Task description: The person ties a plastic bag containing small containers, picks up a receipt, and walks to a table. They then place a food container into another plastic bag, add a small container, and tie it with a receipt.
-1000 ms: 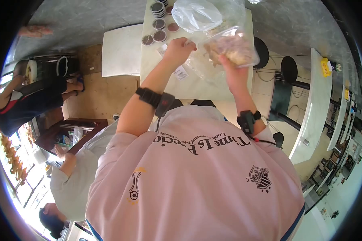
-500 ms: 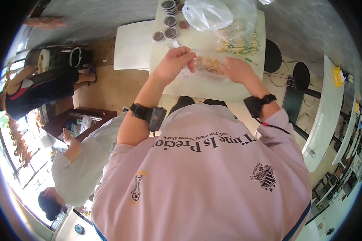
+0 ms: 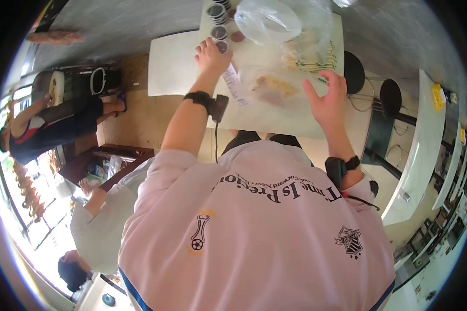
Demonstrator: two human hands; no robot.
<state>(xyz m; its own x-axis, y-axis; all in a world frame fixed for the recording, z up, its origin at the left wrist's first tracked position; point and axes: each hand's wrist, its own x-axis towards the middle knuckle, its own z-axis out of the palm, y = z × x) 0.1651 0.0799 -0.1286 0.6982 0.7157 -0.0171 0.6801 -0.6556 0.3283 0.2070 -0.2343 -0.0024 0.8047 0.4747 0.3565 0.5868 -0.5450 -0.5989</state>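
At the far left of the table, my left hand has its fingers and thumb around a small round sauce cup with dark contents. The fingers hide part of the cup and the spot beside it. My right hand is empty, with thumb and fingers apart, at the table's right side. Between my hands lies a clear plastic bag with pale yellow food pieces inside. Beside the bag is a printed paper slip. Several thin sticks with green ends lie above my right hand, partly under clear plastic.
More sauce cups stand stacked at the back left of the table. A white plastic bag sits at the back. Black stools stand to the right. Two people are at the left.
My left hand has left the food bag and moved up and left to the sauce cups. My right hand let go of the bag and moved right, opening. The paper slip is now uncovered.
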